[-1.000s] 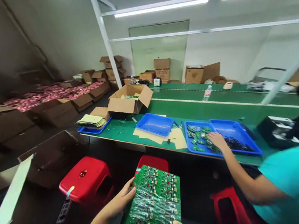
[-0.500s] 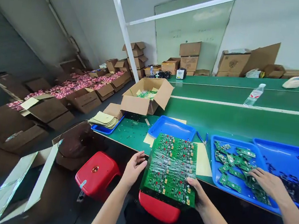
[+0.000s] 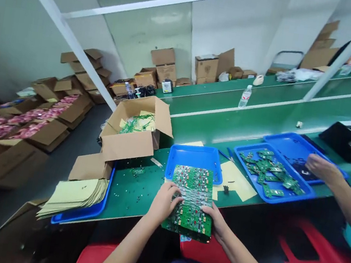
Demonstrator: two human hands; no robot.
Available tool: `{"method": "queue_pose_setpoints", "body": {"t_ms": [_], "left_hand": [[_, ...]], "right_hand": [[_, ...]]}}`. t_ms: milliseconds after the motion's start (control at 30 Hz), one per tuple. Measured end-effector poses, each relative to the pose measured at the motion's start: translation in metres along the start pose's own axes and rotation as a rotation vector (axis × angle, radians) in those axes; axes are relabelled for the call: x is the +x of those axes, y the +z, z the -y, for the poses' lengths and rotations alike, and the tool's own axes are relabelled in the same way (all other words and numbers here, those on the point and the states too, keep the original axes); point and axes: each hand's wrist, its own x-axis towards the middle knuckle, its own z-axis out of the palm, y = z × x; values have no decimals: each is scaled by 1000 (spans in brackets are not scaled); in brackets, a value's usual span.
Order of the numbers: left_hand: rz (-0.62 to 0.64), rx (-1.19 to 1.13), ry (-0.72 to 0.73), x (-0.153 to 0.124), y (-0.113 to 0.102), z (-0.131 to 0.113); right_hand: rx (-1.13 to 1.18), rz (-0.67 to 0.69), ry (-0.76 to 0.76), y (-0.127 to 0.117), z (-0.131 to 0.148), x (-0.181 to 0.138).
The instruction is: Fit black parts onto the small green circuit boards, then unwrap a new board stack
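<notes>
A stack of green circuit board panels [image 3: 189,225], with thin silvery wires across the middle, is held in front of me, tilted at the bench's front edge. My left hand [image 3: 163,201] is closed on its left edge, fingers curled over the top near the wires. My right hand [image 3: 217,222] grips the right edge, thumb on top and the other fingers hidden beneath. Just behind the stack lies a blue tray [image 3: 196,155], its near part covered by the panels.
A co-worker's hand [image 3: 323,169] hovers over a blue tray of dark parts [image 3: 286,143]. Beside it sits a blue tray of small boards [image 3: 305,194]. An open carton [image 3: 127,147] and a pile of yellowish sheets [image 3: 77,194] stand left. Red stools [image 3: 95,259] are below.
My view has swung right. My left hand, apart from the stack before, now holds its left edge. The co-worker's hand has moved from the small boards to the dark parts' tray.
</notes>
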Motion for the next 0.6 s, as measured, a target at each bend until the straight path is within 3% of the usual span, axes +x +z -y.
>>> {"method": "queue_pose_setpoints", "body": {"t_ms": [133,233,433,600], "left_hand": [[-9,-174,-108,9,-17,19],[-55,-368,-261,4,-11,30],[-26,-779,-413,-22,21,45],[137,-947,-500,-9,7,63]], "right_hand": [[8,-79,-10,12,-8,-4],[-66,-50,-53,14,-1,-12],[-564,-61,-201,36,34,-32],[-815,87,-227,82,57,-47]]}}
